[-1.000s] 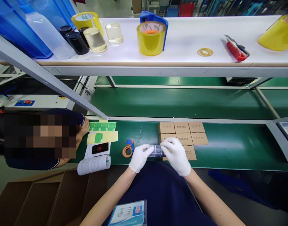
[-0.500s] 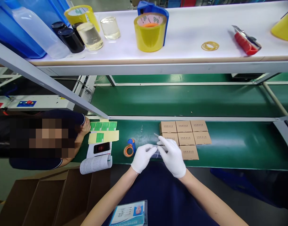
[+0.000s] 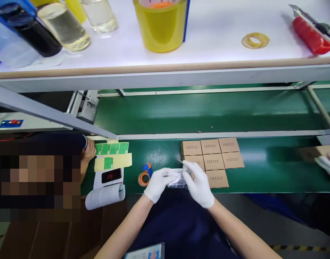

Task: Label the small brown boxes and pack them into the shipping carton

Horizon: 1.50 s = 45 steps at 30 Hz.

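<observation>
Gridded piece [image 3: 178,183], just left of the small cartons [image 3: 214,162], is pinched in the left hand [image 3: 157,184]; the right hand [image 3: 198,184] narrows at its other end, exact hold unclear. A steady left pinch should prevent slipping.

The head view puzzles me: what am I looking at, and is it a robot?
There is no robot: one camera worn on a person's head looks forward and down at their work. The gloved left hand holds a shiny, grid-patterned piece; the gloved right hand is at its other end, beside a thin grey thing too small to identify. On the green bench lie brown boxes, a tape roll, a phone and green labels. A shelf above bears yellow tape and a red cutter.
</observation>
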Motion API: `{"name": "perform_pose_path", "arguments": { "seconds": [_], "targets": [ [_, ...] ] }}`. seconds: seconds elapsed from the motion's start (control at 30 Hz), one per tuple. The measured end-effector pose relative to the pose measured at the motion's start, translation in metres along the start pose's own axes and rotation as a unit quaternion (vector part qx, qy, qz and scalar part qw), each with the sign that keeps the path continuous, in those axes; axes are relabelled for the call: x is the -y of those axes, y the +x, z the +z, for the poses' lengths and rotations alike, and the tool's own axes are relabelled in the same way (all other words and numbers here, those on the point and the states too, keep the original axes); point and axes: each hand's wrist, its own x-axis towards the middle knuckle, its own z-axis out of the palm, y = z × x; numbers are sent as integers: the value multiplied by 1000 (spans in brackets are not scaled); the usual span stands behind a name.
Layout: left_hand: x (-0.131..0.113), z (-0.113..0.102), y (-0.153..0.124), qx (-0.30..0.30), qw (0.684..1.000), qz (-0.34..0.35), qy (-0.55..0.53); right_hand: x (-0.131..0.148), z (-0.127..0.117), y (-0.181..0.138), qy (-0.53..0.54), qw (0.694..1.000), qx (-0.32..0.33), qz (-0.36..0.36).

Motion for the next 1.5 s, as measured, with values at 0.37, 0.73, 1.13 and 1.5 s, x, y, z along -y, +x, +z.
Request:
{"name": "perform_pose_path", "arguments": {
  "seconds": [0.37,0.73,1.13,1.5],
  "targets": [
    [9,-46,30,-95,993,-72,15,-160,-57,113,-55,986,-32,157],
    [13,-54,40,-80,992,-94,-13,-193,-25,135,-78,987,11,137],
    [10,-52,44,-82,991,-105,-23,-195,-22,134,-114,986,6,119],
    [11,-50,43,-83,991,-101,-28,-190,-9,134,-203,972,19,115]
  ]
}}
